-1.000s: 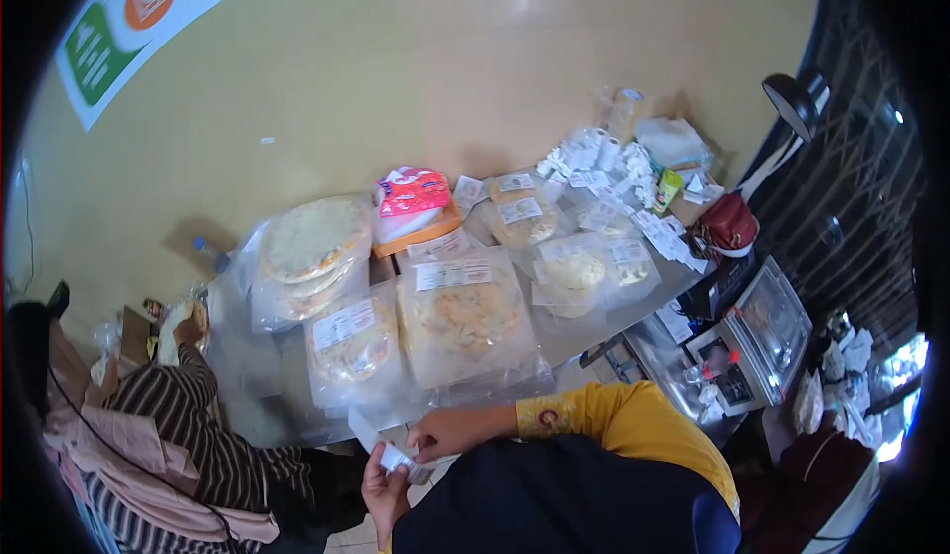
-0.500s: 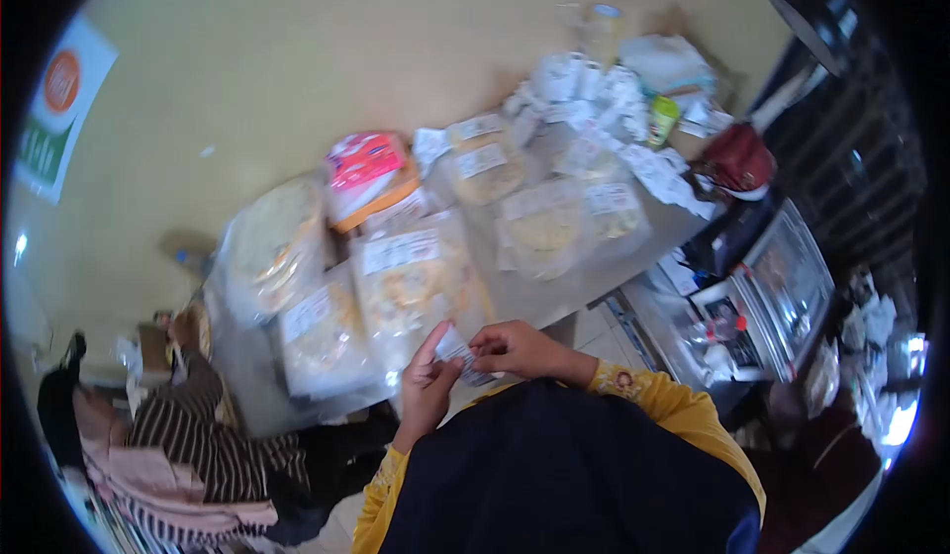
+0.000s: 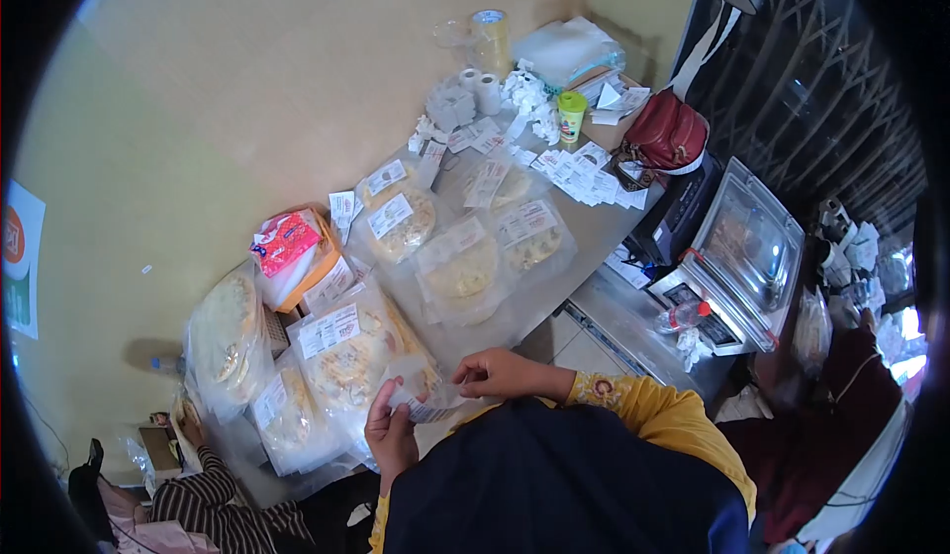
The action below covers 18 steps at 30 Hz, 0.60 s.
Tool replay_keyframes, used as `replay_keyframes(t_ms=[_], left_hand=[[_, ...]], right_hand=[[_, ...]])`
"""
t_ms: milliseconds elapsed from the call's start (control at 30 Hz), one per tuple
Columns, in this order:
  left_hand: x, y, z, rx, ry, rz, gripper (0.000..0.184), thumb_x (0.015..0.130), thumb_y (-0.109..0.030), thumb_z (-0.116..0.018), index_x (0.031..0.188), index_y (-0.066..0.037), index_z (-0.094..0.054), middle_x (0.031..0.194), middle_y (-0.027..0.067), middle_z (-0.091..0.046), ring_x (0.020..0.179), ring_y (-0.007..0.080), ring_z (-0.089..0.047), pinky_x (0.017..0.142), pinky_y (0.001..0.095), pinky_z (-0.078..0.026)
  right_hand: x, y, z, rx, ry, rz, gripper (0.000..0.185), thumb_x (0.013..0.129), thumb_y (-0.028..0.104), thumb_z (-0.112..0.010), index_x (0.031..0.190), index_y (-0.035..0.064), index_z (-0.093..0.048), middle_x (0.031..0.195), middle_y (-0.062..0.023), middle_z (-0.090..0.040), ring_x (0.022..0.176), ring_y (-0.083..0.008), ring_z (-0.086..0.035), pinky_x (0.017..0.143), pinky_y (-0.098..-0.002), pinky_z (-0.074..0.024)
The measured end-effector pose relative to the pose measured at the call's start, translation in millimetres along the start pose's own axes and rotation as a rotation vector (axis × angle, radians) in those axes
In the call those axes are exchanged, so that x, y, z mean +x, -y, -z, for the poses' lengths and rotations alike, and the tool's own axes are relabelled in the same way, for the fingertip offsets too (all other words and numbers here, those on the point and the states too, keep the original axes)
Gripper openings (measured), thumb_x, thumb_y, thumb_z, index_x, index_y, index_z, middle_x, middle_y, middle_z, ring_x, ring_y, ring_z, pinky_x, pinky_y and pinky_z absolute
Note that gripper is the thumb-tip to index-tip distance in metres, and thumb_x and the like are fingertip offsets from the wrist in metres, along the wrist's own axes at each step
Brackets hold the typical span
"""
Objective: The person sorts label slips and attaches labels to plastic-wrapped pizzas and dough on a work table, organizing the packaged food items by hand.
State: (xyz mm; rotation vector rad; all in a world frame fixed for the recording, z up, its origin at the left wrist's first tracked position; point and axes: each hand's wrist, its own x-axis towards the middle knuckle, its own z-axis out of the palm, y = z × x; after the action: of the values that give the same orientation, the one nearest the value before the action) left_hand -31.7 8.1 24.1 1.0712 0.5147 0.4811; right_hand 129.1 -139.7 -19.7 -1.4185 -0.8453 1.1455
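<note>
My left hand (image 3: 393,435) grips one side of a thin sticker label (image 3: 427,408), part of it whitish and see-through, part of it printed. At the opposite edge, my right hand (image 3: 495,372) pinches it between thumb and fingers. Just beyond both hands lies a large clear bag of flat round food (image 3: 361,361) with a printed label on top. Beside it, to the left, is a smaller labelled bag (image 3: 285,423). Farther back on the table (image 3: 534,309) are several more flat round pieces in plastic, among them a labelled pack (image 3: 404,230) and another (image 3: 534,242).
Loose printed labels (image 3: 584,173), a green cup (image 3: 571,117) and tape rolls (image 3: 489,40) sit at the back. A red bag (image 3: 668,131) and a vacuum sealer with a clear lid (image 3: 747,228) stand right. Another person's striped sleeve (image 3: 208,500) shows lower left.
The view has swung, so the table sits further left and lower. My hands have moved apart slightly, and the label now stretches between them.
</note>
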Motion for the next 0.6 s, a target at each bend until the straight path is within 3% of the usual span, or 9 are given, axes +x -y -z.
replay_keyframes(t_ms=[100, 300, 400, 600], left_hand=[[-2, -7, 10, -0.029, -0.045, -0.017, 0.041, 0.081, 0.010, -0.042, 0.121, 0.002, -0.044, 0.122, 0.0150, -0.048, 0.096, 0.0264, -0.057, 0.086, 0.0379, -0.047], [0, -3, 36, -0.114, -0.042, 0.018, 0.042, 0.078, 0.011, -0.043, 0.119, 0.002, -0.046, 0.120, 0.0168, -0.049, 0.095, 0.0258, -0.057, 0.085, 0.0379, -0.048], [7, 1, 37, -0.082, -0.045, 0.032, 0.041, 0.078, 0.011, -0.043, 0.118, 0.002, -0.048, 0.118, 0.0175, -0.050, 0.094, 0.0260, -0.058, 0.085, 0.0380, -0.049], [17, 4, 26, -0.053, -0.084, 0.031, 0.040, 0.078, 0.010, -0.044, 0.117, 0.002, -0.049, 0.116, 0.0183, -0.051, 0.091, 0.0271, -0.059, 0.082, 0.0379, -0.050]], right_hand=[[2, -15, 17, 0.046, -0.212, 0.084, 0.025, 0.076, 0.017, -0.064, 0.094, -0.0005, -0.059, 0.069, -0.0043, -0.061, 0.062, -0.0107, -0.057, 0.058, -0.0251, -0.0462], [-27, -8, 83, 0.083, -0.701, -0.004, 0.020, 0.076, 0.013, -0.063, 0.091, -0.0001, -0.061, 0.070, -0.0052, -0.062, 0.062, -0.0085, -0.057, 0.054, -0.0237, -0.0462], [-40, -27, 123, -0.104, -0.996, -0.037, 0.017, 0.074, 0.011, -0.063, 0.086, -0.0003, -0.062, 0.070, -0.0072, -0.063, 0.062, -0.0104, -0.058, 0.056, -0.0249, -0.0469], [-39, -76, 224, -0.484, -1.239, -0.114, 0.017, 0.073, 0.012, -0.063, 0.086, 0.0002, -0.062, 0.071, -0.0095, -0.063, 0.065, -0.0155, -0.060, 0.059, -0.0277, -0.0467]])
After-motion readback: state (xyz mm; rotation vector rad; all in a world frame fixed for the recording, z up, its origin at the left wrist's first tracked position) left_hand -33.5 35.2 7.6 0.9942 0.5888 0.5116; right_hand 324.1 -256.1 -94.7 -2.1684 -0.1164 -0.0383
